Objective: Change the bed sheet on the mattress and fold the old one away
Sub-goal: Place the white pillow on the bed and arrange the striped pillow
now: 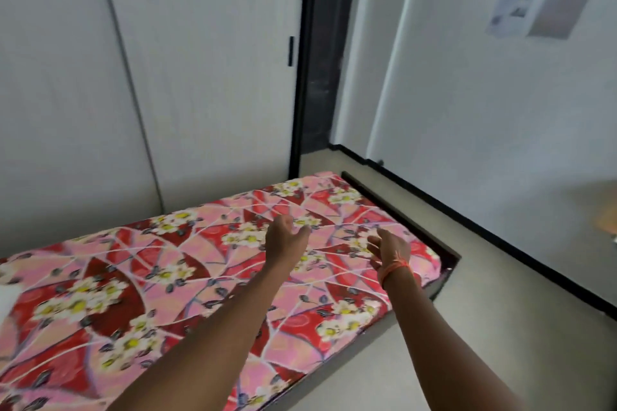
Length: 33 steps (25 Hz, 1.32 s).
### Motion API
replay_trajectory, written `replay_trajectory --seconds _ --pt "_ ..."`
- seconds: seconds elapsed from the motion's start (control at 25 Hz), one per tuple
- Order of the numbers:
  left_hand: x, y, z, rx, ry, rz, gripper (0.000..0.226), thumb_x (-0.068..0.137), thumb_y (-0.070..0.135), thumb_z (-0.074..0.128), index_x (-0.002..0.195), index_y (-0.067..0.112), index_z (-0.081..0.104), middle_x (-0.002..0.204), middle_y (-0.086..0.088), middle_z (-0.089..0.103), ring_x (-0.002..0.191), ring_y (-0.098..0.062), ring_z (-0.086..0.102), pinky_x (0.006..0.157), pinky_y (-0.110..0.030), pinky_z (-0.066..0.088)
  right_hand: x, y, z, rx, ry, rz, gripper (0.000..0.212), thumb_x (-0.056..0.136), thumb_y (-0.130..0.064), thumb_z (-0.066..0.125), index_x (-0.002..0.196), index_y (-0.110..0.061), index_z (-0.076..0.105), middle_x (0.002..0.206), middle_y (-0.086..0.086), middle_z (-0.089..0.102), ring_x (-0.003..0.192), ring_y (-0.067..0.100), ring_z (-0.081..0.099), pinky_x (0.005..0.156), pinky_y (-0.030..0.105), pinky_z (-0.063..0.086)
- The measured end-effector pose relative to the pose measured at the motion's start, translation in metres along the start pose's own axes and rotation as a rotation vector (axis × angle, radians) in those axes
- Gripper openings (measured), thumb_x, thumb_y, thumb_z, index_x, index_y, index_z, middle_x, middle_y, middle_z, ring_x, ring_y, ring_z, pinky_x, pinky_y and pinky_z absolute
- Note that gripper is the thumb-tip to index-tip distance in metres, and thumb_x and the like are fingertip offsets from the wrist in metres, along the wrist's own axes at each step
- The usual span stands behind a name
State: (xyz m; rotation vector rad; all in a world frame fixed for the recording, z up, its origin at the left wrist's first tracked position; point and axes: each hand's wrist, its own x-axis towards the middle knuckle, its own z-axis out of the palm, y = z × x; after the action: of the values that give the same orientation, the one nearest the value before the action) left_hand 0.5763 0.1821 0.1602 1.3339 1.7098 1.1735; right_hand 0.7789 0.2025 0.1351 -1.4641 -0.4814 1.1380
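Over floral bed sheet (187,280), left hand (283,240) and right hand (389,248) hover with relaxed fingers, empty.

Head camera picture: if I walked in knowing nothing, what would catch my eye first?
The bright red and pink flowered bed sheet, spread over the low mattress across the lower left, stands out most. Over it two bare arms reach forward, the left hand and right hand open above its far end, holding nothing; the right wrist wears an orange thread. Behind stands a pale wardrobe.
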Motion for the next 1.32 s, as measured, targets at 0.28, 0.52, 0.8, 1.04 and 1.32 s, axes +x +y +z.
replay_trajectory --seconds 0.28,0.52,0.8,1.04,1.32 --pt "0.019 0.116 0.22 -0.088 -0.209 0.066 0.038 0.091 0.03 0.065 0.123 0.012 0.055 0.11 -0.001 0.06 0.092 -0.016 0.055 0.073 -0.025 0.04 0.116 -0.109 -0.171 0.097 0.229 -0.064 0.008 0.089 -0.021 0.057 0.092 -0.014 0.058 0.073 0.003 0.066 0.065 0.018 0.058 0.062 0.027 0.036" --pt "0.067 0.184 0.41 -0.137 -0.418 0.164 0.038 0.09 0.026 0.067 0.121 0.008 0.056 0.107 -0.003 0.061 0.097 -0.02 0.059 0.075 -0.026 0.046 0.235 -0.177 -0.291 0.175 0.437 -0.112 0.008 0.089 -0.022 0.057 0.091 -0.016 0.062 0.074 0.001 0.066 0.069 0.016 0.058 0.068 0.032 0.039" --pt "0.111 0.289 0.649 -0.134 -0.701 0.222 0.039 0.088 0.025 0.069 0.12 0.005 0.059 0.104 -0.005 0.066 0.095 -0.02 0.061 0.079 -0.023 0.041 0.377 -0.262 -0.435 0.296 0.702 -0.162 0.007 0.09 -0.021 0.056 0.083 -0.019 0.059 0.052 -0.006 0.06 0.051 0.011 0.051 0.055 0.023 0.033" --pt "0.09 0.35 0.853 -0.11 -0.895 0.23 0.038 0.089 0.028 0.069 0.12 0.008 0.058 0.108 -0.005 0.064 0.099 -0.02 0.06 0.084 -0.025 0.044 0.483 -0.314 -0.606 0.248 0.875 -0.178 0.019 0.09 -0.01 0.055 0.101 0.002 0.064 0.073 0.016 0.062 0.051 0.022 0.054 0.043 0.022 0.04" --pt "0.042 0.393 1.115 -0.01 -0.883 0.118 0.03 0.089 0.032 0.069 0.108 0.01 0.061 0.093 -0.004 0.063 0.094 -0.027 0.064 0.083 -0.038 0.053 0.646 -0.359 -0.857 -0.031 0.962 -0.092 0.027 0.075 -0.027 0.07 0.086 -0.003 0.068 0.081 0.016 0.065 0.084 0.034 0.065 0.075 0.035 0.05"
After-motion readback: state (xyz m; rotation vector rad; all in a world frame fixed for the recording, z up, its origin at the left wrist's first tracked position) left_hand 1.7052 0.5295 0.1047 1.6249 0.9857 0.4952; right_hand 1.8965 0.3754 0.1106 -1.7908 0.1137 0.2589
